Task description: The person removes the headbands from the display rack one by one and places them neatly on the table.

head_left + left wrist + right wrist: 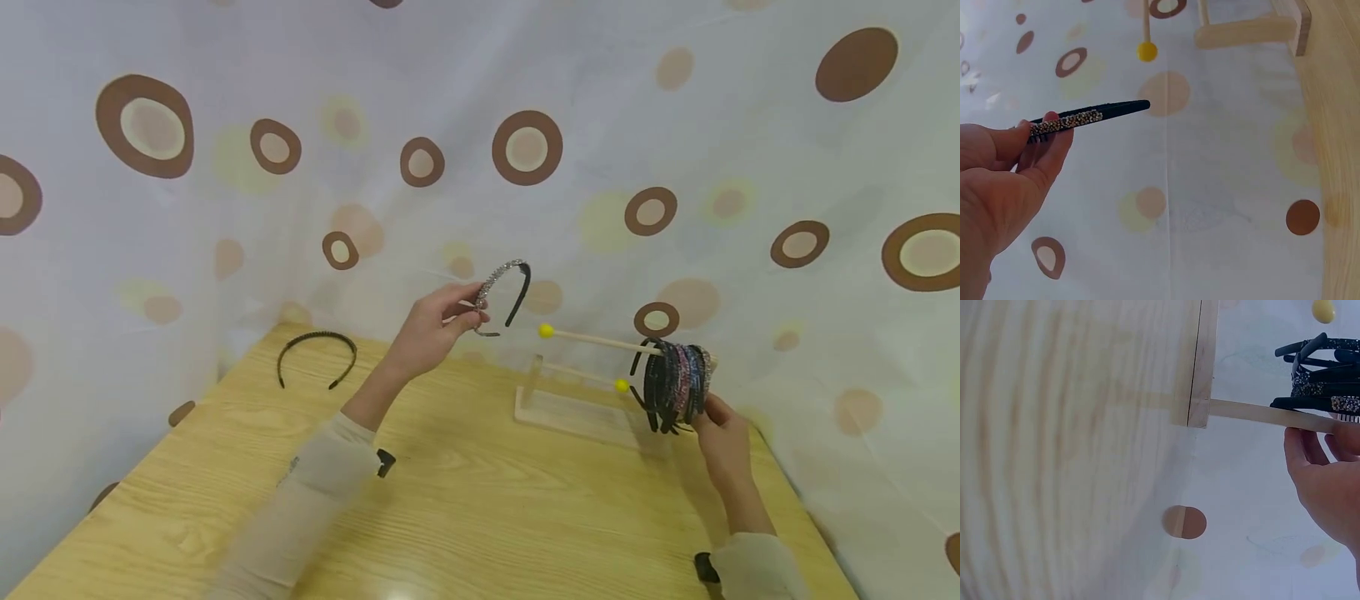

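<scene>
My left hand [431, 327] pinches a glittery headband [500, 277] between thumb and fingers, raised above the table. In the left wrist view the headband [1079, 119] appears edge-on, with beads along its band and a plain black end. Over on the right, my right hand [726, 446] grips the upright [1260, 415] of a wooden rack [577, 417]. Several headbands [678, 383], black, pink, blue and silver, hang bunched on the rack's upper peg near that upright. They partly hide the fingertips of my right hand in the head view.
A dark headband [317, 335] lies on the wooden table [465, 517] at the left. Yellow balls [546, 331] cap the rack's pegs, which point left. Behind the table hangs a pale curtain [465, 75] with brown circles.
</scene>
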Tool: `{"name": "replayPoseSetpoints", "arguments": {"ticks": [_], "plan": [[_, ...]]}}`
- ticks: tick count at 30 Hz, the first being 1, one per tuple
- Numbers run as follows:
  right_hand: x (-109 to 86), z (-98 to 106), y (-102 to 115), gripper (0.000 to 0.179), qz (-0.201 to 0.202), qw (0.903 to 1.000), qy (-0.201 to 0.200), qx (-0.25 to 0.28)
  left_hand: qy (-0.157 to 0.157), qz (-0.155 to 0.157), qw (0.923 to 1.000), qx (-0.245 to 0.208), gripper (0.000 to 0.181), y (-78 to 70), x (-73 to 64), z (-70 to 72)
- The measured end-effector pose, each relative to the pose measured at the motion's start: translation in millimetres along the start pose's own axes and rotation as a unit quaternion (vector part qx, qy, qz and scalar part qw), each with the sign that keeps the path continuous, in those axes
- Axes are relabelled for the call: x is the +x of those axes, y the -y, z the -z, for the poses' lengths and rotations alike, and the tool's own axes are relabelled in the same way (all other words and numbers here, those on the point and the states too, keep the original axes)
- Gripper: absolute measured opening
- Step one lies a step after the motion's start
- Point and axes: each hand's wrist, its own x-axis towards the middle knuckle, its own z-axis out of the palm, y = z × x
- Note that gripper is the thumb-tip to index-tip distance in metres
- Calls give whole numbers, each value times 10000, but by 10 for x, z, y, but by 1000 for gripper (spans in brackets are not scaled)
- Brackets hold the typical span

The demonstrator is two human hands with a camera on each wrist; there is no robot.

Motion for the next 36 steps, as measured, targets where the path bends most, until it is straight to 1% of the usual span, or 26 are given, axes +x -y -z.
{"name": "replayPoseSetpoints", "arguments": {"ticks": [4, 6, 9, 12, 14, 19, 22, 25, 28, 31, 33, 36], "plan": [[1, -1, -11, 50, -27, 9999, -38, -94, -23, 587, 9983, -15, 47, 37, -97, 204], [7, -1, -22, 50, -24, 9999, -43, -110, -3, 776, 9970, -1, 47, 42, -138, 302], [31, 3, -46, 49, -22, 9997, -88, -229, 11, 880, 9961, 23, 47, 77, -195, 439], [43, 25, -51, 49, 1, 9992, -159, -365, -19, 942, 9955, 108, 46, 147, -243, 567], [44, 35, -45, 49, 18, 9990, -203, -394, -27, 1052, 9944, -20, 46, 205, -280, 651], [33, 15, -42, 49, -24, 9996, -110, -254, -46, 1340, 9900, -440, 47, 323, -414, 873], [32, 1, -58, 49, -81, 9994, -71, -327, -7, 1478, 9880, -450, 47, 361, -504, 998], [31, -7, -62, 49, -49, 9991, -117, -396, 44, 1543, 9870, -446, 46, 416, -588, 1121], [35, -23, -53, 48, 17, 9991, -167, -380, 23, 1651, 9850, -496, 45, 481, -689, 1261], [34, -42, -53, 47, 64, 9996, -122, -258, 13, 1792, 9832, -342, 44, 529, -821, 1423], [26, -38, -57, 47, 88, 9994, -95, -307, 29, 1917, 9810, -288, 44, 540, -918, 1529], [20, -4, -65, 47, 126, 9987, -102, -473, 134, 2135, 9766, -222, 44, 530, -1068, 1678]]}}
